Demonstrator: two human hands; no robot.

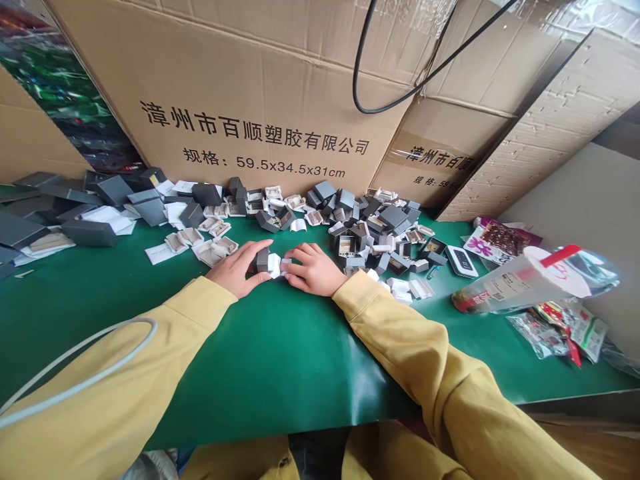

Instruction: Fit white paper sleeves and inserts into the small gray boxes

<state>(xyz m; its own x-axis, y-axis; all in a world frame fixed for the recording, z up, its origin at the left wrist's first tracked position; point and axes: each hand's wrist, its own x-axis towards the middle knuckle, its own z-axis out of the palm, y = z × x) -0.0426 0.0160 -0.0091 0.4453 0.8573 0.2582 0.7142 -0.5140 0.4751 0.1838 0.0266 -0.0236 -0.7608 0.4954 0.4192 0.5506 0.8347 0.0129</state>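
Note:
My left hand (237, 272) is closed around a small dark grey box (263, 261), thumb in front and fingers behind. A white piece (274, 265) shows at the box's right side. My right hand (317, 270) has its fingertips pinched on a small pale piece (285, 265) right beside it; its exact kind is partly hidden by the fingers. Beyond both hands lie loose pale inserts (216, 250) and a pile of small dark grey boxes (393, 217), some of them open.
Larger dark boxes (90, 233) and white paper slips (161, 253) lie at the left of the green table (240, 387). Cardboard cartons (250, 87) stand behind. To the right are a white device (461, 261), a plastic cup (520, 280) and snack packets (505, 240). A black cable (373, 110) hangs above.

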